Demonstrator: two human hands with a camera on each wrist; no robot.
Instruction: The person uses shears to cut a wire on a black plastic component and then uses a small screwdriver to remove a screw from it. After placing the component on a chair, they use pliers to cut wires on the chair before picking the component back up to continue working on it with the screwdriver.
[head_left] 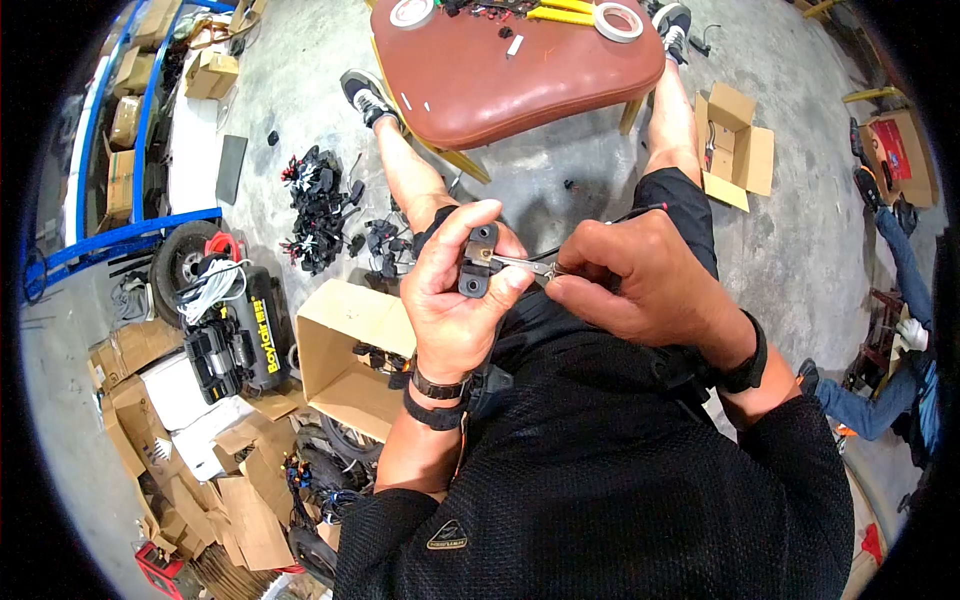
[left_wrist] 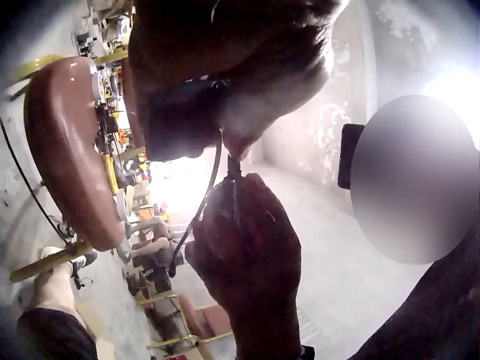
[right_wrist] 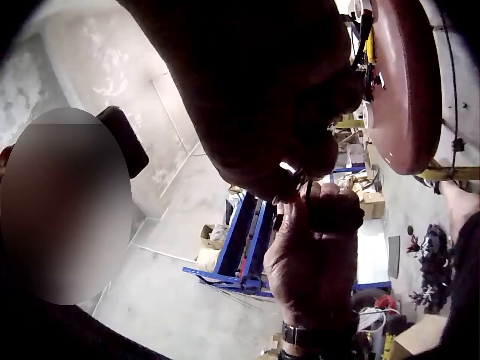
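Note:
My left hand [head_left: 440, 290] grips a small black plastic part [head_left: 474, 270] with a round hole at each end and a brassy spot in its middle. The thumb and fingers close round its sides. From the right, my right hand [head_left: 645, 270] pinches a slim silver metal tool [head_left: 522, 265] between thumb and curled forefinger. Its narrow end reaches the middle of the black part, near the left fingertips. A thin dark cable [left_wrist: 201, 217] curves away from the hands in the left wrist view. Both wrist views show the hands close together and dark, hiding most of the part.
Ahead stands a brown padded stool [head_left: 520, 85] with tape rolls [head_left: 617, 22] and yellow-handled tools on it. Black parts [head_left: 318, 210] lie heaped on the floor. Open cardboard boxes [head_left: 350, 312] stand left and right, near a black compressor [head_left: 265, 330] and blue shelving [head_left: 145, 115]. Another person sits far right.

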